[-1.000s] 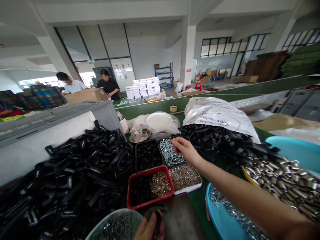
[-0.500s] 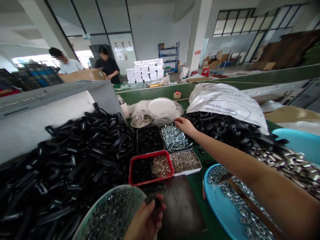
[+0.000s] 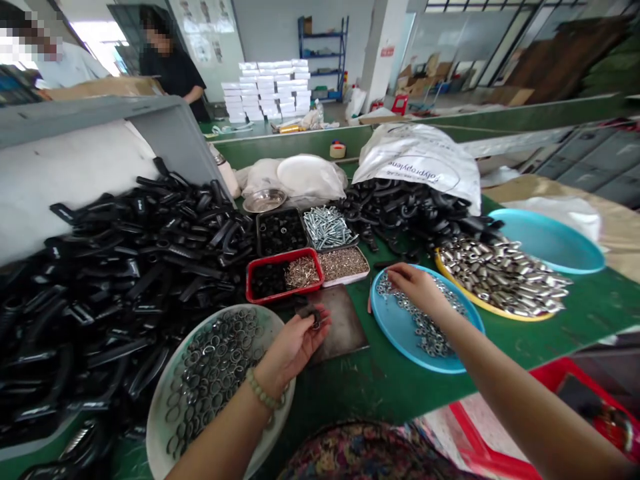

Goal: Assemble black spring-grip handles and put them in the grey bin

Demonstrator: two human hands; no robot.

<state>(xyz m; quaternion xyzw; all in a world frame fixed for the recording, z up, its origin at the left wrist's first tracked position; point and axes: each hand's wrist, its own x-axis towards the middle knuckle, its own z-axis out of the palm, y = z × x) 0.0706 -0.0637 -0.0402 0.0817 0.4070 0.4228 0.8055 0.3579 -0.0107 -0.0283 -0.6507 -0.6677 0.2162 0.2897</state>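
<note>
My left hand [image 3: 303, 335], with a bead bracelet on the wrist, is closed on a small black part [image 3: 311, 315] above a dark metal plate [image 3: 340, 330]. To its left is a pale round basin [image 3: 156, 407] of metal rings [image 3: 215, 373]. My right hand [image 3: 411, 283] has its fingers pinched together over the left side of a blue tray [image 3: 400, 347] of small metal nuts [image 3: 434, 337]; what they hold is hidden. Beyond my hands are a red bin [image 3: 249, 283] with black pieces and brassy pins, a bin of long screws [image 3: 327, 228] and a white tray of small metal pieces [image 3: 345, 265].
Black curved handles [image 3: 165, 267] spill from a grey crate [image 3: 170, 127] on the left. More black parts lie under a white bag [image 3: 417, 160]. Metal sleeves [image 3: 500, 277] fill a yellow tray at right, beside another blue tray [image 3: 560, 243]. Two people work at the back left.
My right hand has moved from the screw bin back toward me, to the nuts in the blue tray. The left hand still holds the black part. The view has tilted down.
</note>
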